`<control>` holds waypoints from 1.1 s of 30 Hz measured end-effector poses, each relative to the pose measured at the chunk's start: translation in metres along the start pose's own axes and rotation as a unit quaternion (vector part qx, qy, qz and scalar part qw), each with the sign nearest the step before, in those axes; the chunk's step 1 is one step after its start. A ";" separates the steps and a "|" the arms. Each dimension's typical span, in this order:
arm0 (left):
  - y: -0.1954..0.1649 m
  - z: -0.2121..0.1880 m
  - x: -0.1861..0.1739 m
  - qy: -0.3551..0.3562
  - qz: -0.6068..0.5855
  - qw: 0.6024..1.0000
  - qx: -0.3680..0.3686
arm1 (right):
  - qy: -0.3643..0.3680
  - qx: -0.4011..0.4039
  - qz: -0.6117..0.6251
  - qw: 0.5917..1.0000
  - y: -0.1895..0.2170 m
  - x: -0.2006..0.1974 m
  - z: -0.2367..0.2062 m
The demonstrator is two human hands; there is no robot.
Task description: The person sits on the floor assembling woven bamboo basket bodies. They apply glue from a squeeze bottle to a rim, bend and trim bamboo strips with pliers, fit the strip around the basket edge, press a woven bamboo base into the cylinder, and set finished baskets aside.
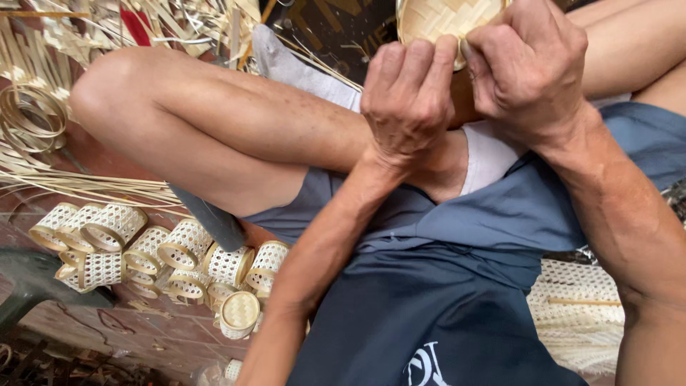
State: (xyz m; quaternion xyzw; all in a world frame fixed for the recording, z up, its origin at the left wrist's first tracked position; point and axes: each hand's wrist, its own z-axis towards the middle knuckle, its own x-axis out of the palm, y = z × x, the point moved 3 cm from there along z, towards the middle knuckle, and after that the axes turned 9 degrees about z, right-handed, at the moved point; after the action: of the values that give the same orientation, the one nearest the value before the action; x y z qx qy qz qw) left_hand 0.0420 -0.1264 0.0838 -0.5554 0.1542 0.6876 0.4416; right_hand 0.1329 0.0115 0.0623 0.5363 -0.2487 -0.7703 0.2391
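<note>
Left hand (407,96) was curled nearly closed, fingertips gripping the near rim of the small woven basket (443,18). Right hand (525,64), likewise clenched, pinched the rim just beside it. Judgement: firm, even pressure along the rim keeps the weave tight. Finished baskets (186,261) lay well below-left of the hands.

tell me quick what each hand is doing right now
Left hand: closed, gripping the rim of the small woven bamboo basket.
Right hand: closed on the same basket.
</note>
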 end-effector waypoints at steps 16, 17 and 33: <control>0.017 0.019 -0.013 0.088 -0.122 0.987 0.053 | 0.110 -0.014 0.071 0.991 0.001 -0.035 0.040; 0.018 0.020 -0.013 0.101 -0.126 0.985 0.055 | 0.115 -0.013 0.076 0.990 0.002 -0.036 0.041; 0.029 0.021 -0.020 0.092 -0.136 0.977 0.134 | 0.118 -0.085 0.017 0.989 0.018 -0.047 0.049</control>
State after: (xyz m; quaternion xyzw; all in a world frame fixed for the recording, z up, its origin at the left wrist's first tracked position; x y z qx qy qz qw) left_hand 0.0061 -0.1362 0.1008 -0.5677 0.2076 0.5402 0.5855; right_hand 0.1031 0.0337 0.1223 0.5972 -0.1614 -0.7156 0.3242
